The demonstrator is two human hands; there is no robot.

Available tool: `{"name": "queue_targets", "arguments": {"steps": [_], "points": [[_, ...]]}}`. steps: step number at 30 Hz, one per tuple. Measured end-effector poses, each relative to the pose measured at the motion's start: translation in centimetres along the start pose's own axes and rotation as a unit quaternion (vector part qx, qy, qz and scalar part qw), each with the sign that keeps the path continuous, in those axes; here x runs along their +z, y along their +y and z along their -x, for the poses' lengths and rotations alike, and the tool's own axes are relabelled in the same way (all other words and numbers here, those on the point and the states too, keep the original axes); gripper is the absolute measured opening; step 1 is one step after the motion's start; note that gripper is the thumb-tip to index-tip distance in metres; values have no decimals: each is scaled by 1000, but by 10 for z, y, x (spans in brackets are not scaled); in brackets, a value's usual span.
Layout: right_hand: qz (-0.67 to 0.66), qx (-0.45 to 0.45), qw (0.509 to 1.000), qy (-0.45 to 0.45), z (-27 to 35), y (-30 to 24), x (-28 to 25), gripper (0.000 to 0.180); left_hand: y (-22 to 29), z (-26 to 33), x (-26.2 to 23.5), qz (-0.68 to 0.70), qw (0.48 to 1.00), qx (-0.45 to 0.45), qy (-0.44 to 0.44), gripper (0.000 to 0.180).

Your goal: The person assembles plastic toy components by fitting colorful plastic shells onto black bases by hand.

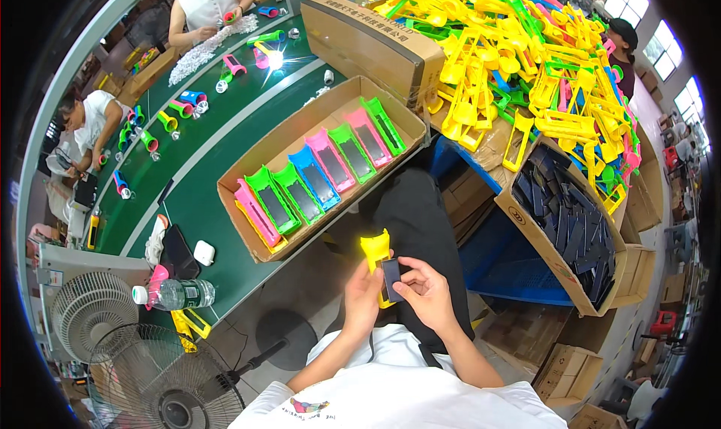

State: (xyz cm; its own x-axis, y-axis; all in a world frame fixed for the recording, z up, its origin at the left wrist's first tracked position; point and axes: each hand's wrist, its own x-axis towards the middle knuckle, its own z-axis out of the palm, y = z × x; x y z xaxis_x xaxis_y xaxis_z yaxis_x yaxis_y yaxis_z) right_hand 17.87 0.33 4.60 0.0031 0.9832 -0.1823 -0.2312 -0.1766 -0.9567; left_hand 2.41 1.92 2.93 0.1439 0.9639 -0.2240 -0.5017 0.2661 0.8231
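Green worktable [191, 213] in a workshop
I see the left hand [363, 292] gripping a yellow frame [375, 246], the right hand [425, 288] pinching a dark panel [392, 279] over it.

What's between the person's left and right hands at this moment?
Head view: a yellow plastic frame and a dark rectangular panel are between the left hand and right hand.
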Motion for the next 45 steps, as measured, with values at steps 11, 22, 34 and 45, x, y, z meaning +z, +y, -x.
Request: {"name": "queue_targets", "arguments": {"steps": [11, 22, 34, 45], "points": [[71, -13, 997, 8, 2, 4, 6, 20, -9, 2, -1, 9, 999, 15, 33, 51], [71, -41, 996, 19, 4, 7, 6, 21, -5, 5, -4, 42, 998, -2, 36, 48], [69, 4, 998, 12, 0, 3, 3, 18, -14, 4, -8, 23, 999, 2, 25, 49], [94, -53, 994, 10, 3, -4, -2, 17, -3, 2, -3, 75, 995, -44, 50, 36]]}}
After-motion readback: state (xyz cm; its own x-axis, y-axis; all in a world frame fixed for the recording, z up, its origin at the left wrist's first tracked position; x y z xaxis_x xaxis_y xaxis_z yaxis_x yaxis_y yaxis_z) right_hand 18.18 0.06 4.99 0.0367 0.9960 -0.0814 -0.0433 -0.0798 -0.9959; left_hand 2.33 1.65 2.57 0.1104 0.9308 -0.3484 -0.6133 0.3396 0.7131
